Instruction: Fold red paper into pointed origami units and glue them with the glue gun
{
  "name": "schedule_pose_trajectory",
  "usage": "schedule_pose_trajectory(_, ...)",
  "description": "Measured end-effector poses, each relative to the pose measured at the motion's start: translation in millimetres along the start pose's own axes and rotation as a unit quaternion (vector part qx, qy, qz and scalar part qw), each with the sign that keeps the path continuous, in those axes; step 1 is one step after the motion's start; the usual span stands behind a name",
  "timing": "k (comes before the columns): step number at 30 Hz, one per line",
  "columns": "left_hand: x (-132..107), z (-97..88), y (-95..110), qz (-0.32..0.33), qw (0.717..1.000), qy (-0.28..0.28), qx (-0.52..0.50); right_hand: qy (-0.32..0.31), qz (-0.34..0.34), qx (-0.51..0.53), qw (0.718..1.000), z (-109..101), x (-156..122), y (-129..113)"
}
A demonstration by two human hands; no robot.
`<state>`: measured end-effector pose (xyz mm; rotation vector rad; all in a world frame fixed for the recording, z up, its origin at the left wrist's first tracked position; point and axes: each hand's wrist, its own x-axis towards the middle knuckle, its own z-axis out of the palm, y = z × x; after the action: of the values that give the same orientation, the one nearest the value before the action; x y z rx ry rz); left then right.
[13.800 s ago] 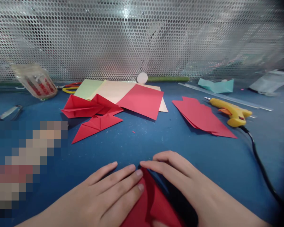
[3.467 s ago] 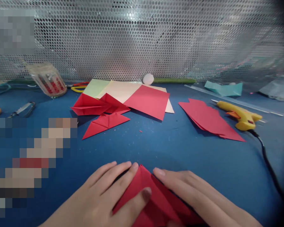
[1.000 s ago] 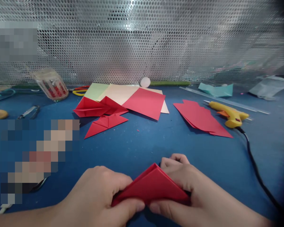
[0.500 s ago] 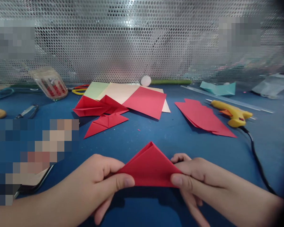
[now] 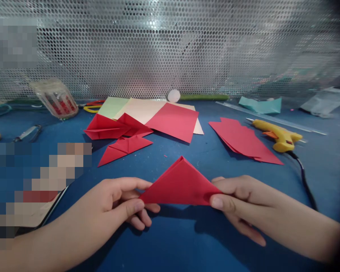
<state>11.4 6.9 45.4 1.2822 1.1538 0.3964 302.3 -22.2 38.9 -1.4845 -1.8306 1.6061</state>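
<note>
Above the table (image 5: 170, 251), left hand (image 5: 116, 200) and right hand (image 5: 239, 196) pinch corners of the red triangle (image 5: 181, 185); uneven pulling could tear it.

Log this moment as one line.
left hand: pinches left corner of red folded triangle | right hand: pinches right corner | pose: held above blue table, apex up

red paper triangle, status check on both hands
Left hand, right hand each pinch a bottom corner. Red paper triangle aloft, point up. Other red folds farther back.
</note>
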Motion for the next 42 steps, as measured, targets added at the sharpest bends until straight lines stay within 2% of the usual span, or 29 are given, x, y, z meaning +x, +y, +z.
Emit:
schedule_pose_trajectory(4,1,-1.4,-3,-0.012,1.000,-0.008,-0.020,0.029,-0.036,-0.044,0.998,-4,-1,2)
schedule_pose_trajectory(10,-2,-4.2,-13,0.028,0.999,-0.004,-0.029,-0.012,-0.064,0.001,0.998,-2,-5,5)
schedule_pose_trajectory(12,-3,-4.9,-14,0.046,0.999,-0.019,0.002,-0.008,-0.073,-0.016,0.997,-2,-6,5)
schedule_pose_trajectory(14,-5,-4.3,-12,0.055,0.997,-0.031,0.049,0.022,-0.086,-0.048,0.995,-2,-6,4)
schedule_pose_trajectory(17,-8,-1.6,-9,0.084,0.984,0.003,0.156,0.085,-0.085,-0.067,0.990,1,-4,4)
schedule_pose_trajectory(20,-10,0.0,-13,0.132,0.966,0.031,0.221,0.116,-0.084,-0.066,0.987,9,-4,6)
schedule_pose_trajectory(23,-7,-0.1,-19,0.142,0.966,0.044,0.212,0.152,-0.144,-0.067,0.976,18,-5,9)
schedule_pose_trajectory(27,-2,0.7,-22,0.179,0.967,0.059,0.173,0.201,-0.261,-0.086,0.940,25,-6,11)
schedule_pose_trajectory(29,-2,1.6,-22,0.200,0.962,0.063,0.174,0.217,-0.296,-0.089,0.926,26,-6,11)
schedule_pose_trajectory(32,-6,2.0,-24,0.209,0.960,0.055,0.179,0.209,-0.288,-0.085,0.931,24,-5,9)
schedule_pose_trajectory(38,-9,-0.1,-24,0.208,0.955,0.056,0.202,0.149,-0.236,-0.090,0.956,22,0,-1)
schedule_pose_trajectory(42,-5,0.9,-20,0.222,0.946,0.066,0.226,0.175,-0.177,-0.082,0.965,25,2,-4)
